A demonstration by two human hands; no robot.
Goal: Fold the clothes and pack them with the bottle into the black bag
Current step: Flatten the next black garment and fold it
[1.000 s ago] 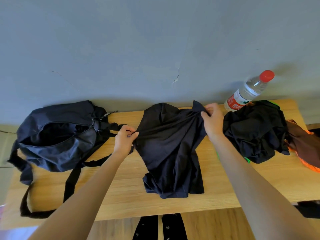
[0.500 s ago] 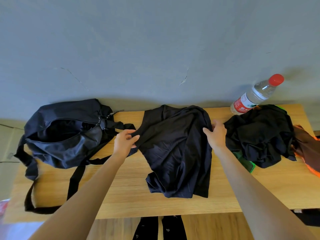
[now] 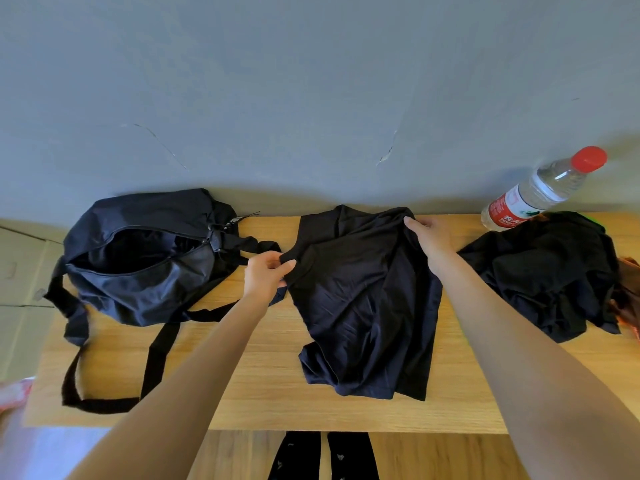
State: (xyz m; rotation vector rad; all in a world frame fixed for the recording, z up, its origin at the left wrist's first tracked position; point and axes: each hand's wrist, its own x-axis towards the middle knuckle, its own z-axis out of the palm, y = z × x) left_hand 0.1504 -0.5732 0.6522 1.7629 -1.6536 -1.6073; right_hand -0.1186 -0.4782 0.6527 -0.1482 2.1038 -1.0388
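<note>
A dark garment (image 3: 363,299) lies spread in the middle of the wooden table (image 3: 263,386). My left hand (image 3: 265,277) pinches its left edge. My right hand (image 3: 431,237) grips its upper right corner near the wall. The black bag (image 3: 145,261) sits at the left with its zip open and its straps trailing toward the front edge. A clear bottle (image 3: 540,188) with a red cap and red label stands at the back right. In front of the bottle a crumpled pile of dark clothes (image 3: 550,271) rests on the table.
A grey wall (image 3: 311,98) runs right behind the table. An orange-brown cloth (image 3: 628,292) shows at the right edge beside the pile. Bare wood lies along the table's front. Below the front edge, dark patterned trouser legs (image 3: 322,455) stand over the wood floor.
My right hand has drawn the garment's right corner out and up toward the wall, spreading the cloth flatter. My left hand stays on the left edge. The view has tilted down slightly.
</note>
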